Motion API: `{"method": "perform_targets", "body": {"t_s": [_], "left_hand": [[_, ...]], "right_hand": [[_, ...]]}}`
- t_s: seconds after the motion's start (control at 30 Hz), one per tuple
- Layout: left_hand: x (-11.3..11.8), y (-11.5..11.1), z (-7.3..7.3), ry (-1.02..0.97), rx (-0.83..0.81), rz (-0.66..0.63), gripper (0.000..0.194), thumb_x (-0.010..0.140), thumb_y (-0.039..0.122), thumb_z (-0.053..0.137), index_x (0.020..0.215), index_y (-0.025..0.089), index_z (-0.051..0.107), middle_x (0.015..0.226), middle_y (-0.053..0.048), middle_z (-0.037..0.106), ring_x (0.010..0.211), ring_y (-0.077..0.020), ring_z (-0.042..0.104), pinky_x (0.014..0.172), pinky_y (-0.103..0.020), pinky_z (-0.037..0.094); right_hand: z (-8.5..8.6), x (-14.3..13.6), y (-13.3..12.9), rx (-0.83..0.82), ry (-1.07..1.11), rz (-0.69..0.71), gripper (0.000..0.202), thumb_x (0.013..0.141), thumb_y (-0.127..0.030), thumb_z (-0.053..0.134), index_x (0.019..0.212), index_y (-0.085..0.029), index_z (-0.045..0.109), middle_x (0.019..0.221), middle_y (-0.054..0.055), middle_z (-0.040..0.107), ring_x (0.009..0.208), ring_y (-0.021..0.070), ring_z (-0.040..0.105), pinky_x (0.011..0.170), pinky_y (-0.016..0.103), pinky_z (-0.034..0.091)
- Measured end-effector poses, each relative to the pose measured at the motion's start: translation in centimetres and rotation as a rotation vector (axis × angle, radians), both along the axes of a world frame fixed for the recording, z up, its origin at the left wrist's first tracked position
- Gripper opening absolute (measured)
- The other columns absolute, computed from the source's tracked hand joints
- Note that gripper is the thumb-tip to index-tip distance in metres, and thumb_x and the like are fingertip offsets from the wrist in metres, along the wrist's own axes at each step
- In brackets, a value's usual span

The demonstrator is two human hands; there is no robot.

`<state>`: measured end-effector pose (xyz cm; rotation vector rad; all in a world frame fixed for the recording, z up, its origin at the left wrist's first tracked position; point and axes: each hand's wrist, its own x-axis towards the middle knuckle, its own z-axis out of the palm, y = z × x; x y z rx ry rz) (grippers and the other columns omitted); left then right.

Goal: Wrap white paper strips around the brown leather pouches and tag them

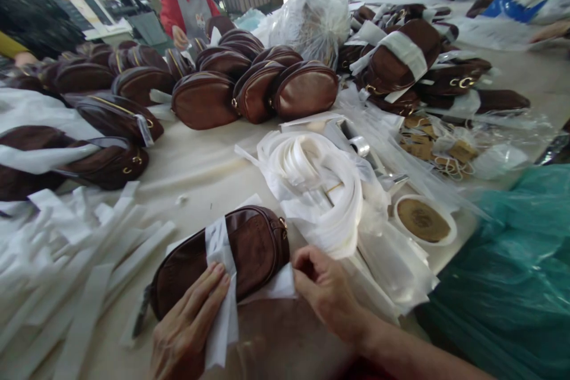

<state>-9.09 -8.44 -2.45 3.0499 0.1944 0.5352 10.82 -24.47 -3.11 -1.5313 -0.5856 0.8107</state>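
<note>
A brown leather bag (253,249) lies on the table in front of me, with a gold-coloured ring at its right end. A white paper strip (218,240) crosses its middle and hangs down over the near side. My left hand (191,320) presses flat on this strip, fingers stretched out, at the bag's lower edge. Beside the bag's right end, my right hand (327,291) pinches the corner of a white tissue sheet (278,285) that shows from under the bag. A dark piece, perhaps a zip pull, sticks out at the bag's left end.
Loose white strips (89,285) cover the left side. A coil of white strips (312,172) and a tape roll (423,219) lie to the right. Brown bags (205,101) stand in rows behind; more wrapped ones (401,59) are piled right. Green plastic (512,273) hangs at the right edge. A person (187,6) stands across.
</note>
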Motion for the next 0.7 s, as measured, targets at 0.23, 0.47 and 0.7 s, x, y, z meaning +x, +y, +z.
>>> {"method": "perform_targets", "body": {"t_s": [0.23, 0.47, 0.7], "left_hand": [[0.1, -0.4, -0.3, -0.04, -0.022, 0.021, 0.042, 0.09, 0.006, 0.039, 0.129, 0.015, 0.047, 0.131, -0.014, 0.05, 0.125, -0.0244, 0.045, 0.104, -0.036, 0.041], [0.6, -0.3, -0.7, -0.124, -0.003, -0.031, 0.034, 0.089, 0.003, 0.037, 0.118, 0.008, 0.055, 0.127, -0.016, 0.053, 0.126, -0.0239, 0.045, 0.107, -0.032, 0.036], [0.9, -0.7, -1.1, -0.147, 0.024, 0.011, 0.033, 0.087, 0.002, 0.04, 0.115, 0.008, 0.057, 0.124, -0.018, 0.054, 0.122, -0.0274, 0.047, 0.096, -0.035, 0.043]], "right_hand": [[1.9, 1.6, -0.8, 0.231, -1.005, 0.28, 0.035, 0.079, -0.017, 0.057, 0.114, -0.02, 0.052, 0.115, 0.011, 0.053, 0.111, 0.0228, 0.048, 0.092, 0.037, 0.043], [1.7, 3.2, 2.2, 0.214, -1.288, 0.534, 0.022, 0.082, -0.014, 0.054, 0.103, -0.016, 0.059, 0.112, 0.009, 0.06, 0.113, 0.0239, 0.044, 0.095, 0.041, 0.039], [-1.0, 3.6, 2.8, 0.386, -1.299, 0.405, 0.02, 0.084, -0.007, 0.052, 0.099, -0.012, 0.063, 0.105, 0.009, 0.065, 0.11, 0.021, 0.047, 0.094, 0.034, 0.045]]}}
